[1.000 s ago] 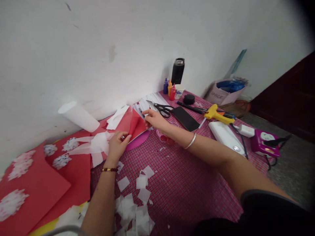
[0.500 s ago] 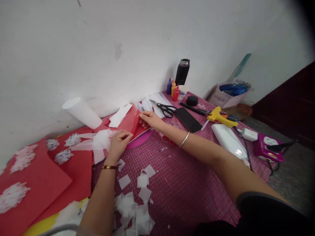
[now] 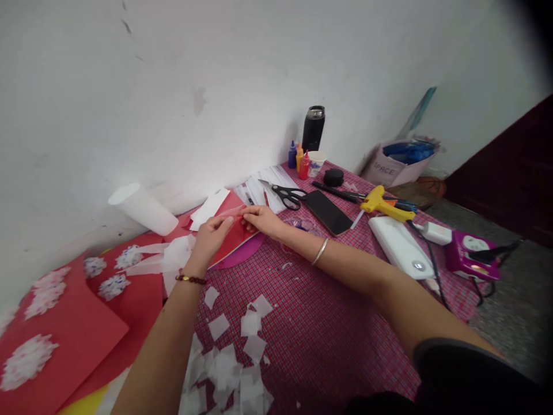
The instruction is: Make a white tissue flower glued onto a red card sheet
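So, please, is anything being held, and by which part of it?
The left hand and right hand both pinch a thin translucent sheet along a narrow strip; whether that is an edge or a fold cannot be told.

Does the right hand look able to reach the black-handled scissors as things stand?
Probably yes: the scissors lie uncovered, close beyond the right hand. However, its fingers seem to pinch a thin sheet, which they might need to release first.

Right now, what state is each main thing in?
Left hand: pinching thin sheet
Right hand: pinching thin sheet
Flask: upright, uncapped
Phone: flat, screen dark
Scissors: lying flat
Glue gun: lying down
Paper cup: upright
White roll: tilted
Red bottle: upright
Cut squares: scattered
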Motion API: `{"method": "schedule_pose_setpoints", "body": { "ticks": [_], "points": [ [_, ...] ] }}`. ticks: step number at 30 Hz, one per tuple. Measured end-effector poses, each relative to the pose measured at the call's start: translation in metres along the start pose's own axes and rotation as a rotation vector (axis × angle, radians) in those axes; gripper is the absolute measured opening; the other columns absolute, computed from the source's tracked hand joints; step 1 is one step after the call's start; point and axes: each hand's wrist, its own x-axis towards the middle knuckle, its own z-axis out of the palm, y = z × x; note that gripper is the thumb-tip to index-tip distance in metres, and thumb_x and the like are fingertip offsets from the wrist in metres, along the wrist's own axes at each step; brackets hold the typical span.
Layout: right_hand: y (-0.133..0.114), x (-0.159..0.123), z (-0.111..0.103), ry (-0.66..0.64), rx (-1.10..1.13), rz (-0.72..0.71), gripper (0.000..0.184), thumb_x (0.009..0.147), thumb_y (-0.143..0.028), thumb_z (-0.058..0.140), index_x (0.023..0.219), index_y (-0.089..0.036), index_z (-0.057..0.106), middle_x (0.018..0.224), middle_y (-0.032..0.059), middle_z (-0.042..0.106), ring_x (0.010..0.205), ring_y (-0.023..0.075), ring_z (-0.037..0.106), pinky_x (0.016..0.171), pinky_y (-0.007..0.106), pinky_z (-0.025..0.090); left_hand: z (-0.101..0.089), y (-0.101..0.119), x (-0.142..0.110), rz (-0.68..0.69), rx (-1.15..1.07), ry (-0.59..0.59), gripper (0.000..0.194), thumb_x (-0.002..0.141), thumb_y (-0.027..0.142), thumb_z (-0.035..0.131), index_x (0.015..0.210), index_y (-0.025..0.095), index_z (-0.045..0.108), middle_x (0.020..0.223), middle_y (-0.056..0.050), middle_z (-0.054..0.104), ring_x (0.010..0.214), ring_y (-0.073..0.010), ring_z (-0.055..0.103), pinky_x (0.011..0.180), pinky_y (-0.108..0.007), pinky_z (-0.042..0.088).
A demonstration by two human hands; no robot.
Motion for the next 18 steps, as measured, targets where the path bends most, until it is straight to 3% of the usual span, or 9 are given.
{"method": "schedule_pose_setpoints", "body": {
  "ticks": [3,10,14,18],
  "points": [
    [0.001,0.0,0.001,-0.003,-0.048,-0.027,0.029,0.091,-0.002,0.047,0.093,-0.014,0.073,0.066,-0.0026,0.063,0.05,0.0048,0.054,0.05,0.015,0.046,0.009,0.005,0.004,0.01,0.002,0.039,0.033,0.08,0.046,0.064,0.084,0.017,0.079,0.089,-0.009,0.074,0.088,-0.025,0.066,0.079,-0.035,0.053],
    [0.008,0.002,0.002,-0.019,-0.172,-0.117,0.026,0.09,-0.005,0.05,0.091,-0.013,0.074,0.063,-0.0025,0.061,0.055,0.0082,0.055,0.058,0.021,0.048,0.019,0.012,0.003,0.006,0.015,0.077,0.014,0.073,0.029,0.067,0.073,0.021,0.078,0.081,-0.004,0.075,0.087,-0.0268,0.068,0.089,-0.041,0.054],
    [0.009,0.004,0.001,0.007,-0.233,-0.166,0.025,0.091,-0.008,0.049,0.094,-0.013,0.073,0.068,-0.001,0.064,0.059,0.0102,0.058,0.061,0.023,0.049,0.023,0.013,0.003,-0.027,-0.004,0.114,0.013,0.07,0.028,0.065,0.067,0.019,0.074,0.075,-0.003,0.072,0.082,-0.0245,0.066,0.084,-0.038,0.053],
    [0.003,0.005,-0.006,0.158,-0.295,-0.251,0.026,0.094,-0.014,0.045,0.105,-0.015,0.068,0.088,0.0026,0.069,0.082,0.0131,0.063,0.077,0.026,0.051,0.021,0.013,0.001,-0.085,-0.071,0.122,0.02,0.073,0.035,0.062,0.071,0.017,0.071,0.063,0.0,0.064,0.064,-0.0176,0.06,0.064,-0.029,0.05]
  ]
}}
